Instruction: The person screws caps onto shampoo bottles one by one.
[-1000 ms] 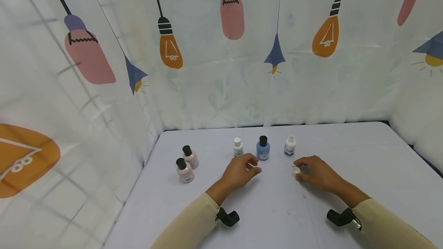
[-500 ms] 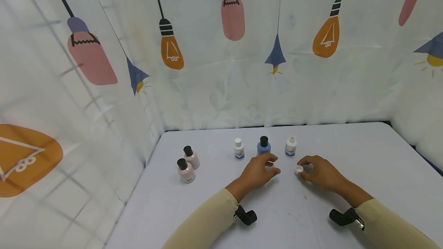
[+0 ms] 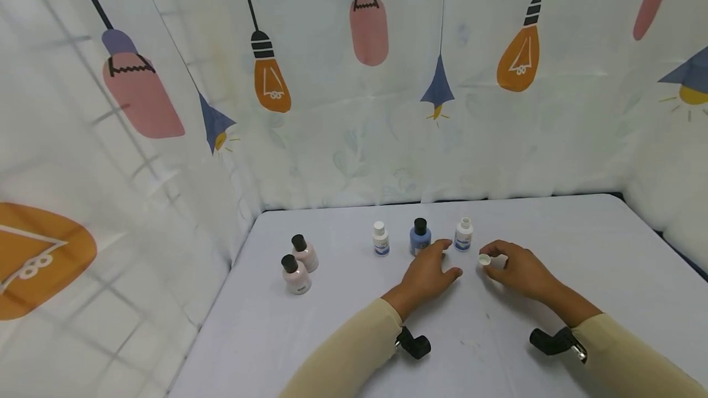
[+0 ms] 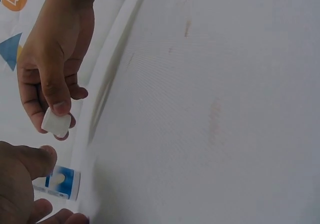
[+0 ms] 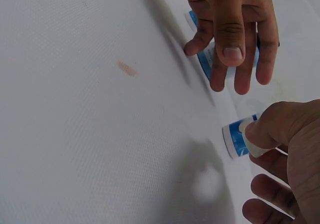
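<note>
Between thumb and fingers my right hand (image 3: 519, 268) pinches a small white cap (image 3: 484, 260), its hollow side facing up in the head view. The cap (image 4: 56, 123) also shows in the left wrist view. My left hand (image 3: 426, 276) reaches with spread, relaxed fingers towards an uncapped white bottle (image 3: 463, 236) with a blue label; nothing is in its grasp. That bottle (image 5: 235, 138) is partly covered by the right hand in the right wrist view. Just behind the left hand stands a blue bottle (image 3: 420, 238) with a black cap.
A capped white bottle (image 3: 381, 239) stands left of the blue one. Two pale pink bottles with black caps, a rear one (image 3: 305, 253) and a front one (image 3: 296, 275), stand on the left of the white table (image 3: 249, 336). A printed curtain (image 3: 343, 140) hangs behind.
My left hand has moved right, past the blue bottle and towards the open white bottle. The right hand, still pinching the cap, has shifted slightly right and away from me.
</note>
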`<action>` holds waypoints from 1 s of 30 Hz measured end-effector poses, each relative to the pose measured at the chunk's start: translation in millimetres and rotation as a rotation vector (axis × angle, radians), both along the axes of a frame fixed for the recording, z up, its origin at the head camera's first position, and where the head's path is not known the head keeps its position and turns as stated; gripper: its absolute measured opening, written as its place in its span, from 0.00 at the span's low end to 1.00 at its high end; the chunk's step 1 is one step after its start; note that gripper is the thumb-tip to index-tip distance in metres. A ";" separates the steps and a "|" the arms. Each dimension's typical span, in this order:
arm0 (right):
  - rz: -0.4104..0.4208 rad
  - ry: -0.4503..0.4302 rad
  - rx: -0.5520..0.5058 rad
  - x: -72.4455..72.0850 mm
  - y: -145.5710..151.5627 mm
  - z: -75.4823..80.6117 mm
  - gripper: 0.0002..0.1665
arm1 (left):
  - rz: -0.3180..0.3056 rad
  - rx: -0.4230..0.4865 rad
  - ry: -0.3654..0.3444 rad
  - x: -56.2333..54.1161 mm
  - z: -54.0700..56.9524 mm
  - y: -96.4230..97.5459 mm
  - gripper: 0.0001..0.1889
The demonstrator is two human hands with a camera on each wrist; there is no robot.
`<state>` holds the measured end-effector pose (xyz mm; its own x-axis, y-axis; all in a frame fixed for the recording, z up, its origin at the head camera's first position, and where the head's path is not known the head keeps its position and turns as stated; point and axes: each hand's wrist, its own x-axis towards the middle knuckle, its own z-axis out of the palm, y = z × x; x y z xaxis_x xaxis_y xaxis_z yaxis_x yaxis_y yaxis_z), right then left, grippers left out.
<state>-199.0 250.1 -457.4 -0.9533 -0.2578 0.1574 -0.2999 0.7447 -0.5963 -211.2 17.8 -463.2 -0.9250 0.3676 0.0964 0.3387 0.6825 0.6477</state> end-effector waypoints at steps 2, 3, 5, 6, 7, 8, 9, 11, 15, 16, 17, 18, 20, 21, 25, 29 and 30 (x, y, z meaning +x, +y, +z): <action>-0.005 -0.003 -0.004 -1.0 1.2 0.4 0.19 | 0.018 -0.020 0.010 -1.0 0.6 4.0 0.34; -0.008 -0.004 -0.007 -1.5 2.0 -0.1 0.19 | 0.027 -0.032 0.016 -2.2 0.1 6.2 0.34; -0.014 -0.002 -0.008 -2.5 3.5 -1.1 0.19 | 0.045 -0.058 0.034 -4.9 -1.0 11.0 0.34; -0.013 -0.001 -0.011 -2.9 4.2 -1.4 0.19 | 0.057 -0.069 0.040 -6.2 -1.3 13.5 0.34; -0.014 0.002 -0.013 -3.3 4.7 -1.6 0.19 | 0.071 -0.077 0.044 -7.5 -1.7 15.9 0.35; -0.014 0.006 -0.015 -3.8 5.3 -1.9 0.19 | 0.086 -0.082 0.044 -8.9 -1.8 18.2 0.35; -0.016 0.010 -0.016 -4.4 5.7 -2.3 0.19 | 0.102 -0.081 0.043 -10.3 -1.9 20.4 0.35; -0.016 0.015 -0.022 -5.3 6.5 -2.5 0.19 | 0.134 -0.070 0.042 -12.8 -1.9 24.8 0.35; -0.025 0.009 -0.032 -6.9 7.8 -3.3 0.19 | 0.184 -0.061 0.046 -16.5 -1.4 32.7 0.37; -0.024 0.007 -0.034 -7.1 8.0 -3.0 0.19 | 0.193 -0.060 0.049 -17.2 -1.3 34.7 0.37; -0.026 0.004 -0.039 -7.4 8.1 -3.0 0.19 | 0.202 -0.061 0.049 -17.8 -1.4 36.6 0.37; -0.025 0.001 -0.040 -7.5 8.2 -2.9 0.19 | 0.209 -0.063 0.052 -18.4 -1.4 38.4 0.38; -0.027 -0.002 -0.045 -8.0 8.2 -3.3 0.19 | 0.222 -0.061 0.057 -19.8 -2.4 41.8 0.38; -0.030 -0.003 -0.046 -7.9 8.2 -3.3 0.18 | 0.226 -0.057 0.058 -20.4 -2.8 43.1 0.38; -0.033 -0.001 -0.048 -7.7 8.8 -3.1 0.18 | 0.242 -0.015 0.061 -24.0 -4.0 46.9 0.38; -0.035 -0.007 -0.048 -7.2 8.9 -1.5 0.18 | 0.261 0.035 0.044 -29.5 -3.3 48.9 0.38; -0.037 -0.011 -0.047 -7.1 9.0 -1.0 0.18 | 0.266 0.036 0.041 -31.2 -3.0 49.6 0.38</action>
